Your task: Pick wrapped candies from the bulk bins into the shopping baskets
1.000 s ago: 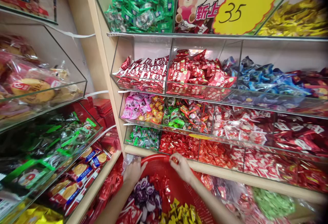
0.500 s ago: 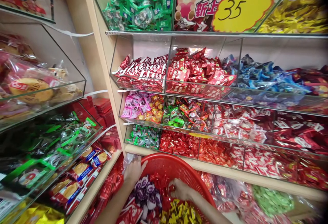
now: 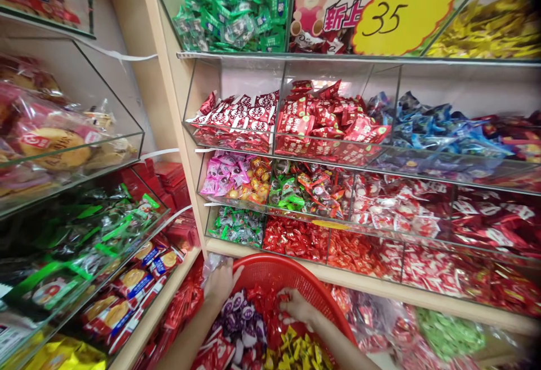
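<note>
So, red candies [image 3: 267, 302], beside grip [image 3: 298, 306] (right).

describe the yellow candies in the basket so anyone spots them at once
Find the red basket at bottom centre. Inside, lower in frame than the right hand and right of the purple candies, lie the yellow candies, the only yellow heap there.
</note>
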`<state>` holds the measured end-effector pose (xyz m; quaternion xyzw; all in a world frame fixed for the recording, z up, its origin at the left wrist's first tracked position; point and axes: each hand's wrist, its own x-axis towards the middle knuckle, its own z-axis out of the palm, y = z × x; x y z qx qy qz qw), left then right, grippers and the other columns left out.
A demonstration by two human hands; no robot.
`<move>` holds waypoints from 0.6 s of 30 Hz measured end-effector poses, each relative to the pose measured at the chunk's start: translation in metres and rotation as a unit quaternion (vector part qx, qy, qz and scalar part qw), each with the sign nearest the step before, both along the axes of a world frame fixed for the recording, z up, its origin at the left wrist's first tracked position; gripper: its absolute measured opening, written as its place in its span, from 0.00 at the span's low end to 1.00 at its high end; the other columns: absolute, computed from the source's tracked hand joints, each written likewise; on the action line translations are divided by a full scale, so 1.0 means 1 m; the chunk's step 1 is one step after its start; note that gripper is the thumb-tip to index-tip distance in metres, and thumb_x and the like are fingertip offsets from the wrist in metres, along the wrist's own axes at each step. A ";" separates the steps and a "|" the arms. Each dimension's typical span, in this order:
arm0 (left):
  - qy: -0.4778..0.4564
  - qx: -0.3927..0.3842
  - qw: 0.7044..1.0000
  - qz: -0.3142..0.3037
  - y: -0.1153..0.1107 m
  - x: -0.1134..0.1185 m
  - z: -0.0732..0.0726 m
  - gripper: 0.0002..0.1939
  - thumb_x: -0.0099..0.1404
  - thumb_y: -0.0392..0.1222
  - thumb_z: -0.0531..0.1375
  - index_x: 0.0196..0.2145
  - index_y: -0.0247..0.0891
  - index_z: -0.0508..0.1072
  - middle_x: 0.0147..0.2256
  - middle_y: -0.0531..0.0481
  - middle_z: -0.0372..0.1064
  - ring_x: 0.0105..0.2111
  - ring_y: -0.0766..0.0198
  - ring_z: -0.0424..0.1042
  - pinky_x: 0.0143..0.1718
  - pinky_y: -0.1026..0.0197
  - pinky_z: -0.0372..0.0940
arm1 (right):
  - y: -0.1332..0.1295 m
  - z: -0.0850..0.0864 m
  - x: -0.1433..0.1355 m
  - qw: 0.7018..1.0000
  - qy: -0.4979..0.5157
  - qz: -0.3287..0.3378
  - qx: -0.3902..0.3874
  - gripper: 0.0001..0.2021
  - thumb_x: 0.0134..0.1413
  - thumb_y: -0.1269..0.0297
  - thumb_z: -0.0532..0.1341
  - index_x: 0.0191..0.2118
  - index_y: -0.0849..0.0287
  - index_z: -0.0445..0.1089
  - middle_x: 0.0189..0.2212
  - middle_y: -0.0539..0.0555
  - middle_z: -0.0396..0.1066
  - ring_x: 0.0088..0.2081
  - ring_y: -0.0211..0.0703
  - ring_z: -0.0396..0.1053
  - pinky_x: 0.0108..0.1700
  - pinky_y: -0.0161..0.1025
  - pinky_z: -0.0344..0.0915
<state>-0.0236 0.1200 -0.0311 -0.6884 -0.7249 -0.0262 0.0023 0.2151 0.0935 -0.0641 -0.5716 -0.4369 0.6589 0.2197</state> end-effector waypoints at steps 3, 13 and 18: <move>-0.005 0.002 1.000 -0.001 0.000 0.000 0.000 0.30 0.62 0.57 0.34 0.43 0.33 0.63 0.34 0.39 0.70 0.33 0.52 0.72 0.30 0.56 0.64 | -0.001 -0.001 -0.004 1.000 0.007 -0.004 -0.006 0.13 0.38 0.70 0.57 0.35 0.58 0.59 0.18 0.44 0.63 0.23 0.35 0.67 0.28 0.34 0.65; -0.022 -0.009 1.000 0.009 -0.002 0.002 0.006 0.29 0.63 0.57 0.36 0.45 0.33 0.63 0.36 0.37 0.69 0.34 0.54 0.72 0.32 0.57 0.63 | -0.006 0.001 -0.001 0.999 -0.038 -0.015 0.016 0.11 0.38 0.66 0.57 0.34 0.58 0.63 0.25 0.49 0.66 0.26 0.38 0.66 0.28 0.38 0.66; -0.024 -0.015 1.000 0.010 -0.002 0.003 0.009 0.29 0.63 0.57 0.37 0.44 0.33 0.63 0.35 0.37 0.69 0.35 0.54 0.71 0.32 0.57 0.63 | -0.005 -0.004 -0.003 0.985 -0.084 0.029 0.146 0.08 0.37 0.68 0.55 0.29 0.61 0.67 0.22 0.49 0.67 0.26 0.37 0.64 0.31 0.35 0.61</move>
